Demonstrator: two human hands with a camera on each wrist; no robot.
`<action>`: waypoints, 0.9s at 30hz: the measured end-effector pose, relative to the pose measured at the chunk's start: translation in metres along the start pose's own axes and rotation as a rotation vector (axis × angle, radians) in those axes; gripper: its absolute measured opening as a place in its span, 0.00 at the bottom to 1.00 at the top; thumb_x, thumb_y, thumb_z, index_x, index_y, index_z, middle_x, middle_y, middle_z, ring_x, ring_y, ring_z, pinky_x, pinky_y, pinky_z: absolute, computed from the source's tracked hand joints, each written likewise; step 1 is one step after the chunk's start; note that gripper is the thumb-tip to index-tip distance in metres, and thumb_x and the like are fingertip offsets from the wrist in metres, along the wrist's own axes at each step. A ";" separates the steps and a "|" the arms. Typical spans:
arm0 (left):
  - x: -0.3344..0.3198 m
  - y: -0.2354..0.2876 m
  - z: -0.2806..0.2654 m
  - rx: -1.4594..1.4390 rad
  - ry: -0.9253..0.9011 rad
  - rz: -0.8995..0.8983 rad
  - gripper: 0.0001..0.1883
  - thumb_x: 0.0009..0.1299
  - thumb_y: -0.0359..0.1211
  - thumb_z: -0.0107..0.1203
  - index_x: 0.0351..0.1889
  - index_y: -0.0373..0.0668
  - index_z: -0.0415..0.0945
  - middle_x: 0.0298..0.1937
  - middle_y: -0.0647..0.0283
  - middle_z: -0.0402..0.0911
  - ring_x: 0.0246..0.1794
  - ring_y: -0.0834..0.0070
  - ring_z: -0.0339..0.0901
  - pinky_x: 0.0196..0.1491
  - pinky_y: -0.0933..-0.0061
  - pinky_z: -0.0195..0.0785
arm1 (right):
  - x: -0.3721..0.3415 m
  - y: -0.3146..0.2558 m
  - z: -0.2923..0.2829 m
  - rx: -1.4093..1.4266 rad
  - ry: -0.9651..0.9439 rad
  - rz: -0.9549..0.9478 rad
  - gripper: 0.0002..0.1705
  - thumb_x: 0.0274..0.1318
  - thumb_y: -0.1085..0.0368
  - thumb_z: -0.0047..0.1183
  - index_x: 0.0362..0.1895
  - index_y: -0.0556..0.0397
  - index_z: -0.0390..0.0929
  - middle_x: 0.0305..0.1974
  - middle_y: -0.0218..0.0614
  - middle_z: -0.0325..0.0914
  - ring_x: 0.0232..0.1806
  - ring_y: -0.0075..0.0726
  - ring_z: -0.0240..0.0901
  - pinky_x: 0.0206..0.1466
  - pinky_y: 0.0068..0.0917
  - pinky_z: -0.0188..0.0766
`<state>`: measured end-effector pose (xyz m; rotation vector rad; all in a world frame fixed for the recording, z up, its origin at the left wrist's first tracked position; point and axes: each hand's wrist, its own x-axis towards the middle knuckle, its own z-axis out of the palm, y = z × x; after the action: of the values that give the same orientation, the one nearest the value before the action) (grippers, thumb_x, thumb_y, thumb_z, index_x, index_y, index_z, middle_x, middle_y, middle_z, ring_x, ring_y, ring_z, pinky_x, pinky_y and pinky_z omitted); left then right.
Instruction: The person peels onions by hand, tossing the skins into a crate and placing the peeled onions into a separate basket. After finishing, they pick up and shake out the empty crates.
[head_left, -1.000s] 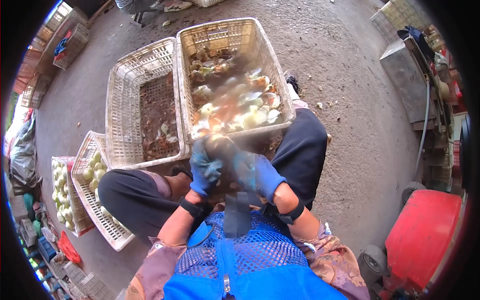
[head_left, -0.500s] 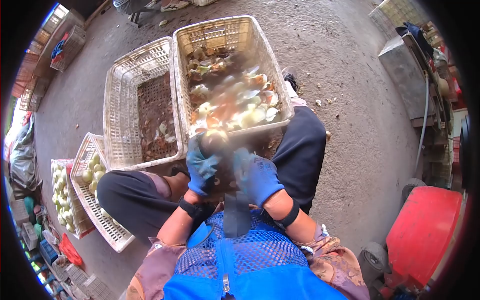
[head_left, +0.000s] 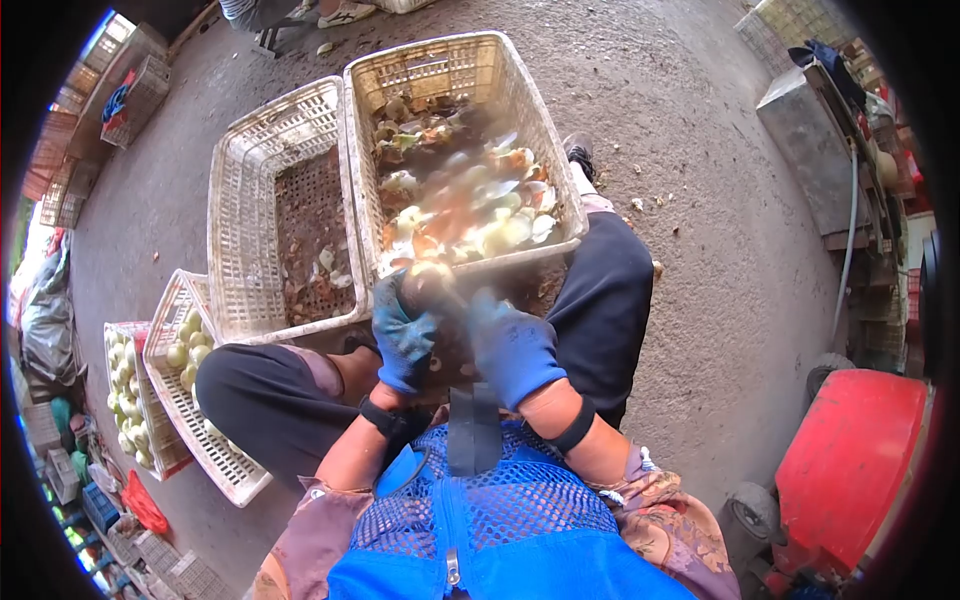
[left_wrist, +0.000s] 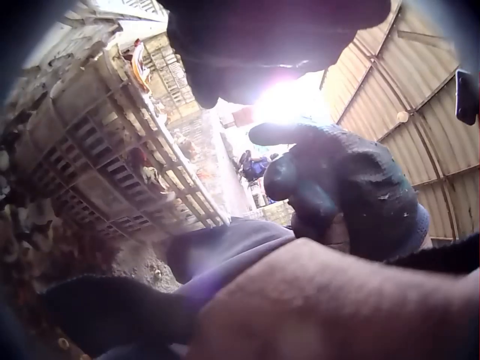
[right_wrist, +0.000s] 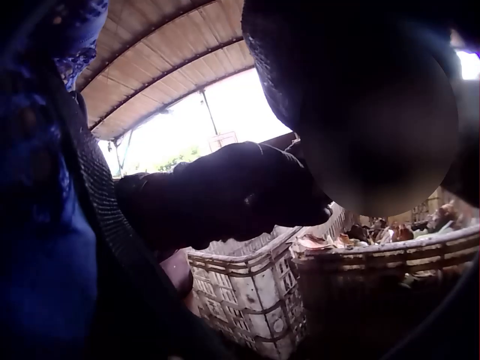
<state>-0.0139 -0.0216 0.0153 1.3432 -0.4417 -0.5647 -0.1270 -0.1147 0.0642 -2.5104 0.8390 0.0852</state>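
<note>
In the head view, my left hand point(head_left: 403, 340), in a blue-green glove, grips a round, pale brown onion point(head_left: 430, 282) at the near edge of a crate point(head_left: 548, 140) holding peels and pale layers. Close by on the right is my gloved right hand point(head_left: 515, 352), its fingers blurred. The left wrist view has my right hand point(left_wrist: 349, 187) with fingers curled; whether they hold anything cannot be told. My left hand point(left_wrist: 277, 49) is a dark shape above it. Darkness and blur hide most of the grip in the right wrist view, where my left hand point(right_wrist: 225, 195) reaches across.
A second crate point(head_left: 235, 220) with scraps on its floor adjoins the peel crate's left side. Two crates of pale onions point(head_left: 130, 395) stand beside my left knee. Right of me are a red machine point(head_left: 850, 460) and a metal box point(head_left: 810, 150); someone's foot point(head_left: 345, 14) shows at the top.
My right hand has drawn back slightly from the onion and turned a little. The left hand keeps its grip, shifted slightly left.
</note>
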 end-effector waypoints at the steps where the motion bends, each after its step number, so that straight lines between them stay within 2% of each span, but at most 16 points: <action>1: 0.001 -0.009 -0.004 0.001 -0.003 0.000 0.19 0.69 0.28 0.62 0.56 0.39 0.71 0.47 0.65 0.80 0.44 0.79 0.77 0.47 0.75 0.74 | 0.002 -0.006 0.002 -0.108 0.050 0.064 0.10 0.61 0.62 0.50 0.47 0.46 0.72 0.30 0.44 0.82 0.30 0.51 0.83 0.28 0.47 0.77; 3: 0.002 -0.033 -0.017 0.104 -0.038 0.037 0.25 0.63 0.25 0.59 0.59 0.37 0.69 0.51 0.61 0.78 0.50 0.74 0.77 0.56 0.72 0.72 | 0.005 -0.007 0.004 -0.217 0.099 0.128 0.13 0.62 0.62 0.50 0.50 0.46 0.73 0.30 0.44 0.82 0.30 0.52 0.83 0.29 0.47 0.78; 5: 0.002 -0.022 -0.009 0.024 -0.029 -0.018 0.25 0.62 0.25 0.59 0.59 0.37 0.69 0.51 0.61 0.78 0.50 0.74 0.77 0.55 0.71 0.72 | 0.017 0.000 0.008 -0.179 -0.010 0.082 0.21 0.62 0.62 0.50 0.60 0.45 0.71 0.34 0.45 0.84 0.31 0.52 0.84 0.32 0.45 0.78; 6: 0.002 -0.014 -0.005 -0.055 -0.020 -0.075 0.26 0.62 0.25 0.58 0.60 0.38 0.69 0.51 0.61 0.78 0.50 0.73 0.77 0.55 0.71 0.72 | 0.021 0.005 0.013 -0.178 -0.010 0.081 0.21 0.62 0.62 0.50 0.60 0.45 0.71 0.34 0.45 0.84 0.31 0.52 0.84 0.32 0.45 0.78; 8: 0.002 0.006 0.000 -0.169 -0.038 -0.137 0.26 0.63 0.26 0.58 0.60 0.38 0.68 0.50 0.62 0.78 0.49 0.73 0.77 0.55 0.71 0.72 | 0.026 0.012 0.022 0.104 -0.111 0.042 0.30 0.62 0.62 0.49 0.69 0.44 0.64 0.38 0.43 0.84 0.33 0.50 0.84 0.33 0.44 0.79; 10: 0.006 0.010 0.000 -0.283 -0.056 -0.199 0.26 0.64 0.26 0.57 0.61 0.39 0.67 0.49 0.62 0.77 0.48 0.73 0.77 0.55 0.71 0.73 | 0.023 0.010 0.021 0.067 -0.068 0.052 0.32 0.62 0.62 0.49 0.71 0.42 0.63 0.39 0.44 0.84 0.33 0.50 0.84 0.34 0.44 0.79; 12: 0.013 0.008 -0.006 -0.114 -0.124 -0.234 0.23 0.68 0.25 0.56 0.61 0.41 0.67 0.48 0.64 0.77 0.46 0.75 0.77 0.51 0.73 0.74 | 0.019 0.005 0.018 0.032 -0.031 0.061 0.33 0.62 0.62 0.50 0.72 0.41 0.62 0.39 0.45 0.83 0.34 0.50 0.84 0.35 0.44 0.79; 15: 0.016 0.006 0.002 -0.238 -0.042 -0.310 0.20 0.68 0.29 0.60 0.57 0.41 0.68 0.47 0.62 0.78 0.42 0.75 0.78 0.45 0.73 0.76 | 0.017 0.001 0.014 -0.091 -0.022 0.063 0.34 0.62 0.62 0.50 0.73 0.38 0.62 0.36 0.47 0.83 0.36 0.51 0.84 0.34 0.45 0.78; 17: 0.017 0.005 0.003 -0.301 -0.001 -0.347 0.19 0.68 0.32 0.62 0.55 0.41 0.69 0.47 0.62 0.78 0.40 0.74 0.79 0.42 0.73 0.77 | 0.018 0.001 0.013 -0.012 -0.034 0.129 0.32 0.61 0.63 0.50 0.71 0.39 0.65 0.35 0.49 0.83 0.38 0.54 0.83 0.37 0.47 0.78; 18: 0.018 0.002 0.003 -0.234 0.020 -0.310 0.19 0.68 0.31 0.62 0.54 0.41 0.69 0.47 0.61 0.78 0.40 0.73 0.79 0.42 0.72 0.78 | 0.019 0.003 0.015 -0.011 -0.036 0.130 0.32 0.61 0.63 0.50 0.71 0.39 0.65 0.35 0.49 0.83 0.38 0.54 0.83 0.37 0.47 0.78; 20: 0.020 -0.014 -0.004 -0.164 0.032 -0.281 0.19 0.67 0.31 0.62 0.53 0.41 0.69 0.46 0.61 0.78 0.40 0.73 0.80 0.42 0.71 0.79 | 0.020 0.014 0.026 0.257 0.024 0.102 0.31 0.61 0.63 0.51 0.69 0.39 0.67 0.38 0.52 0.83 0.39 0.58 0.82 0.41 0.50 0.78; 22: 0.027 -0.031 -0.015 -0.972 -0.112 -0.484 0.20 0.66 0.29 0.63 0.53 0.41 0.69 0.47 0.60 0.78 0.42 0.71 0.80 0.45 0.70 0.80 | 0.026 0.022 0.036 0.314 0.013 0.092 0.30 0.60 0.63 0.50 0.68 0.40 0.68 0.39 0.54 0.82 0.39 0.60 0.81 0.42 0.52 0.77; 23: 0.026 -0.030 -0.013 -0.973 -0.116 -0.486 0.20 0.66 0.29 0.63 0.53 0.41 0.69 0.47 0.60 0.78 0.42 0.71 0.80 0.45 0.70 0.80 | 0.029 0.024 0.040 0.372 0.002 0.079 0.29 0.60 0.63 0.50 0.67 0.40 0.70 0.40 0.56 0.82 0.39 0.62 0.80 0.44 0.53 0.76; 24: 0.022 -0.029 -0.010 -0.648 -0.038 -0.399 0.21 0.65 0.29 0.63 0.54 0.41 0.69 0.47 0.60 0.78 0.43 0.71 0.80 0.46 0.69 0.80 | 0.032 0.027 0.044 0.372 0.003 0.079 0.29 0.60 0.63 0.50 0.67 0.40 0.70 0.40 0.56 0.82 0.39 0.62 0.80 0.44 0.53 0.76; 25: 0.020 -0.023 -0.008 -0.323 0.038 -0.308 0.22 0.65 0.30 0.63 0.55 0.41 0.68 0.48 0.59 0.78 0.44 0.71 0.80 0.46 0.69 0.80 | 0.034 0.028 0.046 0.424 0.033 0.054 0.28 0.60 0.64 0.49 0.66 0.40 0.70 0.37 0.54 0.82 0.37 0.58 0.81 0.42 0.50 0.77; 27: 0.019 -0.017 -0.008 -0.242 0.034 -0.310 0.22 0.66 0.30 0.63 0.55 0.42 0.68 0.49 0.59 0.77 0.44 0.70 0.80 0.47 0.68 0.80 | 0.040 0.042 0.071 0.477 0.062 0.032 0.27 0.61 0.65 0.48 0.66 0.41 0.71 0.35 0.52 0.83 0.35 0.54 0.82 0.40 0.46 0.77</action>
<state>0.0037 -0.0295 -0.0033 1.1921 -0.1300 -0.8229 -0.1127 -0.1322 -0.0247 -2.0600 0.8130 -0.1653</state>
